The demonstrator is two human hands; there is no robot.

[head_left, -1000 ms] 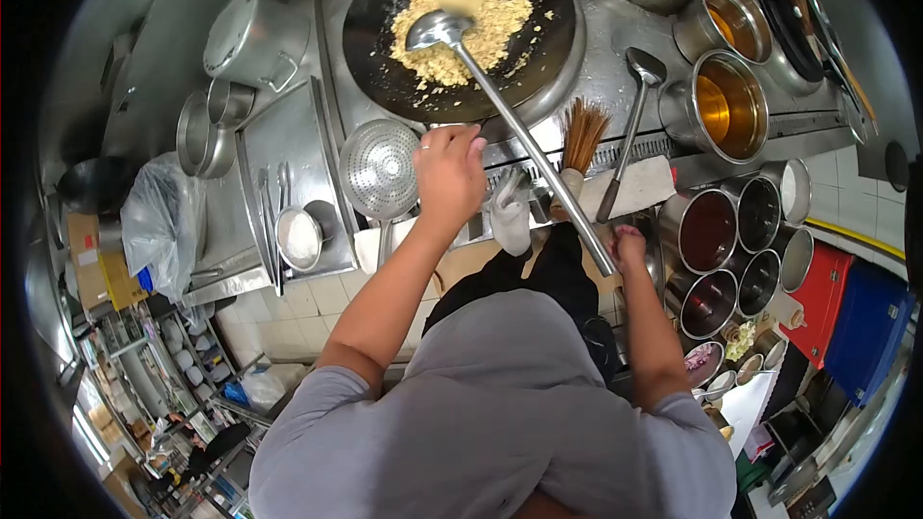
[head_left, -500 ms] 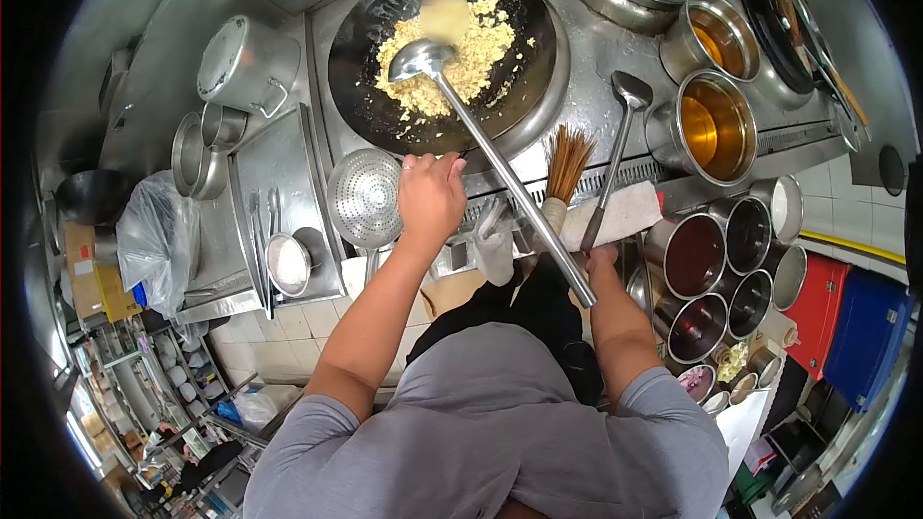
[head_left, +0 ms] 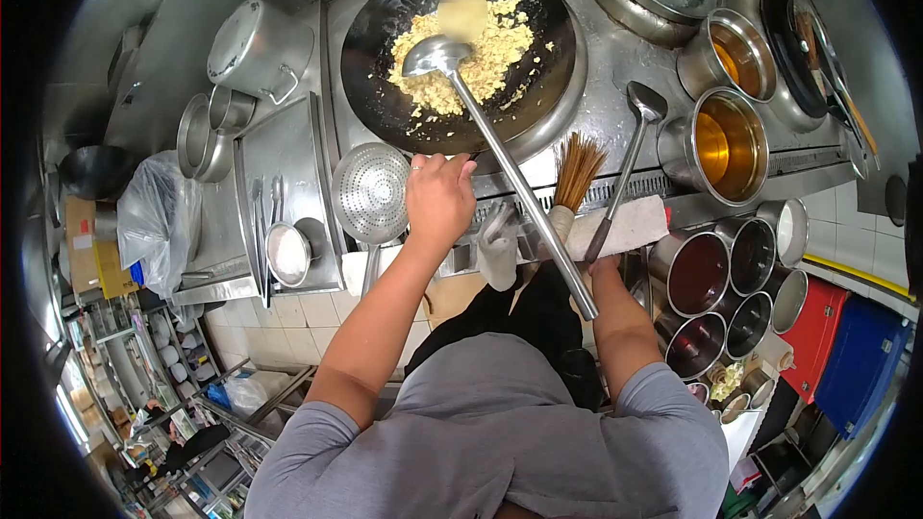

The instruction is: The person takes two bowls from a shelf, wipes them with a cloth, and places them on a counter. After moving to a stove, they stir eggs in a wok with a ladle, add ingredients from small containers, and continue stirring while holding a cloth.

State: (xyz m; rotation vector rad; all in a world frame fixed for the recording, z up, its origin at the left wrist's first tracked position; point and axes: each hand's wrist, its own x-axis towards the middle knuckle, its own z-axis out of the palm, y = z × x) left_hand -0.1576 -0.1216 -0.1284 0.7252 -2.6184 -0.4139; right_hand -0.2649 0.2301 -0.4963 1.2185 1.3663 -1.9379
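Observation:
My left hand (head_left: 439,197) is closed at the near rim of a black wok (head_left: 370,101), with its curled fingertips partly hidden. Crumbled, scrambled-egg-like yellow food (head_left: 505,38) lies in the wok. A steel ladle (head_left: 510,163) rests with its bowl on the food and its long handle slanting towards me over the counter edge. Only a small part of my right hand (head_left: 606,266) shows, at the counter's front edge below a folded towel (head_left: 630,228); its fingers are hidden. Close to it are the handle end of a wok spatula (head_left: 625,149) and a bamboo brush (head_left: 579,173).
A perforated skimmer (head_left: 371,194) lies left of my left hand. Two pots of amber liquid (head_left: 735,144) stand on the right, above several steel containers (head_left: 687,274). A lidded pot (head_left: 255,48) and a small bowl of white contents (head_left: 288,255) are on the left.
The whole view has shifted slightly, so the counter items appear farther right. My right hand has slipped farther out of sight beneath the towel. My left hand stays at the wok's rim.

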